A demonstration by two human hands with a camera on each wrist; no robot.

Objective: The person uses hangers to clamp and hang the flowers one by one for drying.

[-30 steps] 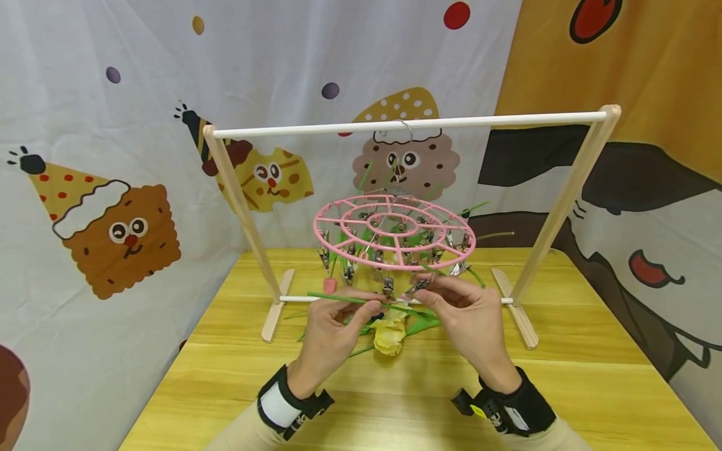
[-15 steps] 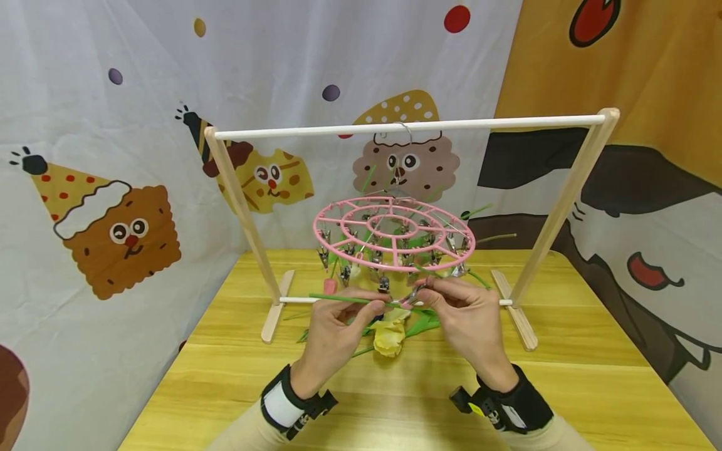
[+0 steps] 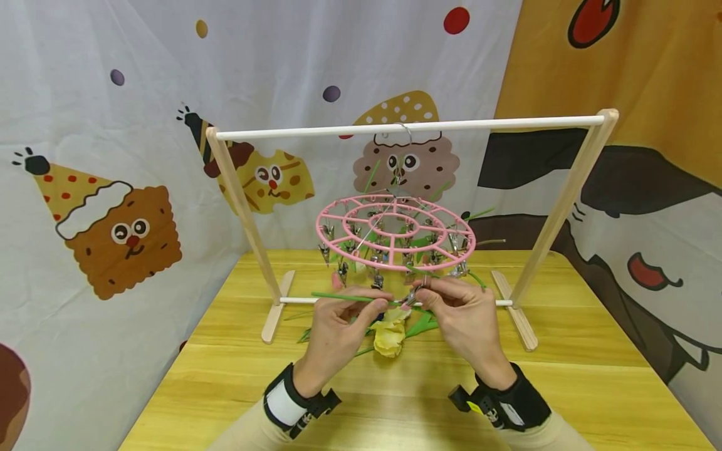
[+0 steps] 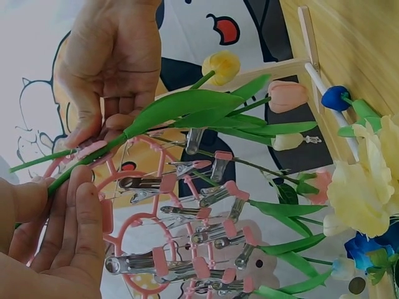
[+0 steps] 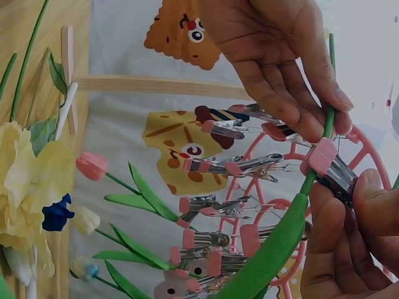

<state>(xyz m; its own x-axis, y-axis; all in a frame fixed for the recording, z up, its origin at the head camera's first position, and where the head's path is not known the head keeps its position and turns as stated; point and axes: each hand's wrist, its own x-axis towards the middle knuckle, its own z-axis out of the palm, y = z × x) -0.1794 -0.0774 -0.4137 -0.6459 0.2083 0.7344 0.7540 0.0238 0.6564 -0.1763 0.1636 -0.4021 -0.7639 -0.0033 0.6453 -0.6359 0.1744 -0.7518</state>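
Note:
My left hand [image 3: 335, 335] pinches the green stem [image 5: 329, 118] of an artificial flower between thumb and fingertips. A long green leaf [image 4: 187, 109] grows from that stem. My right hand [image 3: 472, 329] pinches a metal clip [image 5: 338, 177] by its handles. The clip's pink tips [image 5: 322, 156] lie across the stem, just beyond the left fingertips. Above both hands hangs a round pink clip hanger [image 3: 393, 267], with several more clips dangling. Some of them hold tulips upside down, including a pink tulip [image 5: 92, 166] and a white tulip [image 5: 86, 220].
A wooden stand [image 3: 555, 213] with a white top rod [image 3: 304, 132] carries the hanger. On the table [image 3: 395, 401], below the hands, lie a ruffled yellow flower [image 3: 389, 338], a blue flower [image 4: 368, 252] and loose stems. A printed cloth [image 3: 271, 62] hangs behind.
My right hand has shifted slightly left and tilted the clip down, so its pink tips meet the stem. The hanger has turned a little. My left hand stays nearly in place.

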